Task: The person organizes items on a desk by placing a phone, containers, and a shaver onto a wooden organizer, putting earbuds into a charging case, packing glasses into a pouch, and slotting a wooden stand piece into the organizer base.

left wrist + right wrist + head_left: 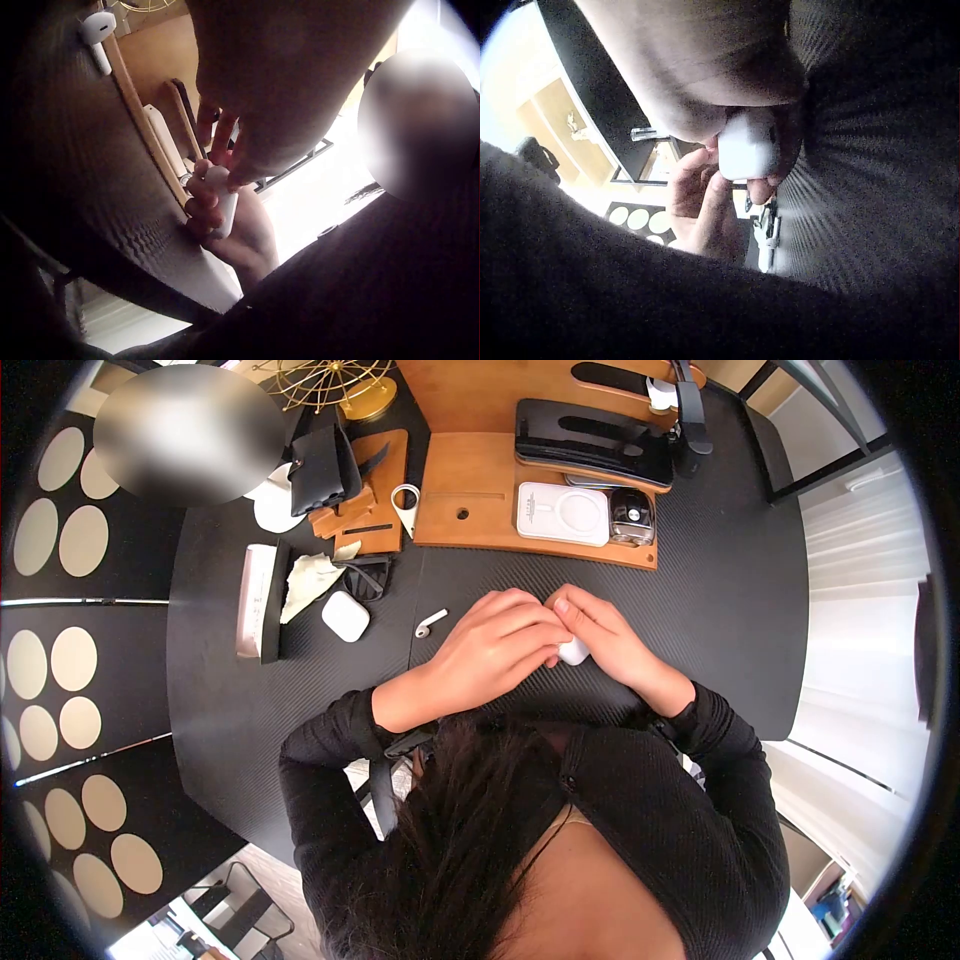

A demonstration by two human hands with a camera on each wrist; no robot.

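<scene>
My right hand (605, 635) grips a small white earbud case (573, 651) close over the dark desk, in front of my body. In the left wrist view its curled fingers wrap the case (224, 206). My left hand (490, 645) comes in from the left, its fingers overlapping the case's top. In the right wrist view the left hand's thumb and fingertips meet the edge of the case (746, 146). What lies between the two hands' fingers is partly hidden. A single white earbud (430, 624) rests on the desk left of my left hand.
Another rounded white case (346, 617) lies further left, beside black glasses (368, 577) and a crumpled cloth (310, 582). A narrow box (258, 600) stands near the left edge. Behind my hands, a wooden stand (470, 490) carries a white charger (562, 513) and black cases.
</scene>
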